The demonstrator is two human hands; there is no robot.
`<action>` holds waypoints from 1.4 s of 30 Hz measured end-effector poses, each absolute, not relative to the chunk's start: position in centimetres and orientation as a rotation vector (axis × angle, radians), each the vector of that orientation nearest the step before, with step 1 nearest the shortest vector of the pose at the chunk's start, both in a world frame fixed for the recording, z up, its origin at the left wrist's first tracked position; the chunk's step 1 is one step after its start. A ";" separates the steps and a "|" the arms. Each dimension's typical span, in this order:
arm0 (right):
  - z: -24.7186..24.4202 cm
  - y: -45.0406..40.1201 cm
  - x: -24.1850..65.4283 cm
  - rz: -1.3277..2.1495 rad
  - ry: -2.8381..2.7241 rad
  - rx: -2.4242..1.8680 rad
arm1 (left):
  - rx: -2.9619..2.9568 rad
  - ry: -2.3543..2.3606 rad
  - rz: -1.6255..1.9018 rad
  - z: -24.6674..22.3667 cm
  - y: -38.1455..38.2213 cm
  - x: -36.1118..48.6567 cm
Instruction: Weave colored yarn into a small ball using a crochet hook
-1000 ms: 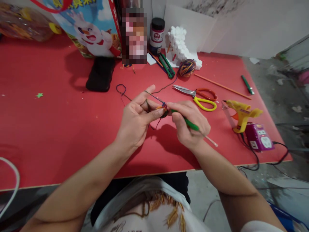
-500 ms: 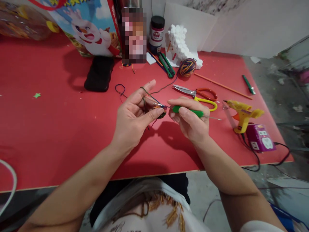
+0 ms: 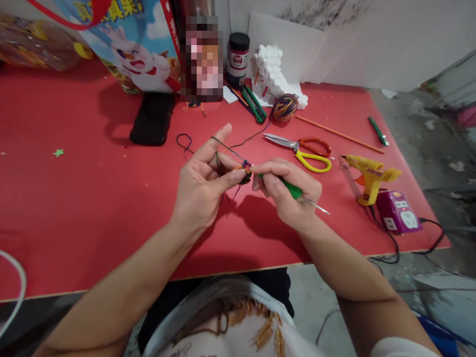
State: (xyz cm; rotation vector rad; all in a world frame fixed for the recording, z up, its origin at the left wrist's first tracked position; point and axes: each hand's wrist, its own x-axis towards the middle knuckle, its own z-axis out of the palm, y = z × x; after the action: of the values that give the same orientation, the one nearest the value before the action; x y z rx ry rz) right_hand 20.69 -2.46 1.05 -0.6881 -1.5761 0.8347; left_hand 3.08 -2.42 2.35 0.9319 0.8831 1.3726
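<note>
Mid-frame: your left grip [image 3: 200, 188] pinches the small yarn piece [image 3: 245, 177], strand [image 3: 229, 150] over a raised finger [image 3: 222, 135]; your right grip [image 3: 292, 202] wraps the green hook [image 3: 293, 190]. Hold that strand lightly taut; ease the hook through without splitting yarn.

PLACE: craft workspace — home or workshop cannot be told | SHOWN BY: glue gun [image 3: 374, 174], scissors [image 3: 296, 146], yarn ball [image 3: 285, 107], cutter [image 3: 255, 105] spread on red table [image 3: 111, 218] | FLOOR [image 3: 397, 119]: littered with scraps [image 3: 457, 166]

Compared with half a second earlier, my right grip [image 3: 288, 204] has moved up to the yarn piece [image 3: 246, 177]; the green-handled hook [image 3: 293, 190] now slants, rear end nearer.
</note>
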 end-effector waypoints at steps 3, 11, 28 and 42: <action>0.5 -2.9 20.0 1.019 -1.386 -0.751 | 0.981 0.942 1.355 2.2 -2.8 3.3; 0.3 -2.3 19.3 1.263 -1.194 -0.711 | 0.937 0.919 1.378 2.2 -2.9 3.2; 0.2 -1.8 18.5 1.540 -0.936 -0.636 | 0.971 1.007 1.461 2.4 -2.9 3.2; -0.3 -2.1 19.1 1.305 -1.206 -0.654 | 0.820 0.919 1.327 2.3 -2.5 2.8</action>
State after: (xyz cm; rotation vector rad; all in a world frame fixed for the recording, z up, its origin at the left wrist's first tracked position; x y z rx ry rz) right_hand 19.13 -2.13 -0.34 -0.6542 -1.2060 1.3048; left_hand 2.84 -2.46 2.32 0.8199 0.9192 1.3273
